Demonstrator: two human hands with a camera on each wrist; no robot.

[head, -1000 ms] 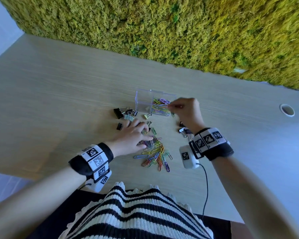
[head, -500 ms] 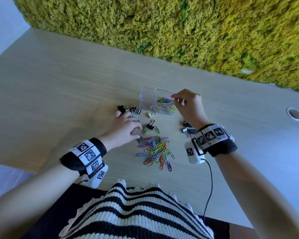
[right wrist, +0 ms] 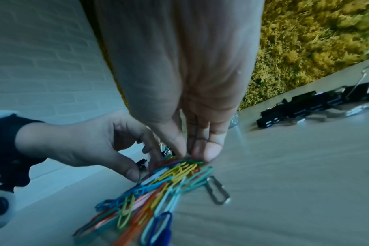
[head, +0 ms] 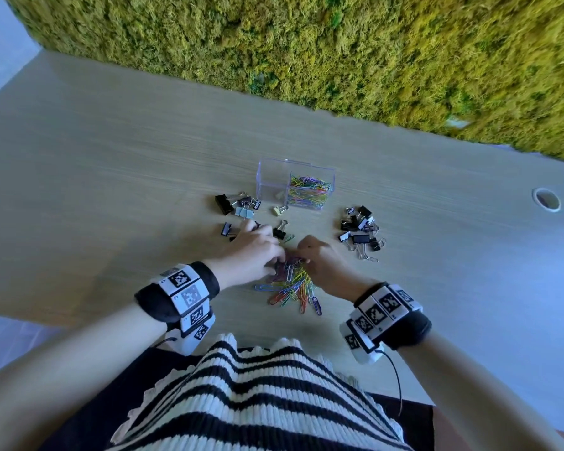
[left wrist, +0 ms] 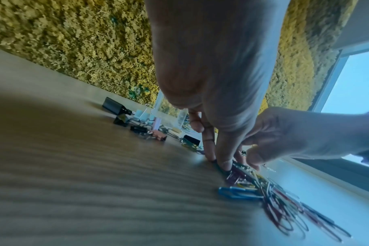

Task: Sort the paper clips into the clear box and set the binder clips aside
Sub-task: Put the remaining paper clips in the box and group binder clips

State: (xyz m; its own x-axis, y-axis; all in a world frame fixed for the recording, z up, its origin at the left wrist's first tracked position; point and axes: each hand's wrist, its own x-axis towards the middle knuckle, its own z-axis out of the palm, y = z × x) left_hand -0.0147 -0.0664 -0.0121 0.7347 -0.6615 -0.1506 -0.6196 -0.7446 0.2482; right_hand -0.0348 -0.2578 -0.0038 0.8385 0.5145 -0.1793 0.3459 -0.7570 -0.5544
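A pile of coloured paper clips (head: 293, 288) lies on the table in front of me. Both hands meet at its far end. My right hand (head: 319, 258) pinches clips at that end between thumb and fingers (right wrist: 206, 153). My left hand (head: 254, 252) sets its fingertips (left wrist: 223, 164) on the pile's left edge, thumb down beside it, lifting nothing. Behind the hands the clear box (head: 267, 177) holds several paper clips (head: 308, 190) in its right half. Binder clips lie in a left group (head: 238, 205) and a right group (head: 360, 234).
Two loose binder clips (head: 280, 209) (head: 280, 232) lie between the box and my hands. A moss wall (head: 339, 60) runs along the table's far edge. A round cable hole (head: 547, 199) sits at the far right. The table's near edge is close to my body.
My right hand has come back from the clear box down to the pile. My left hand has moved right from the left binder clips to the pile.
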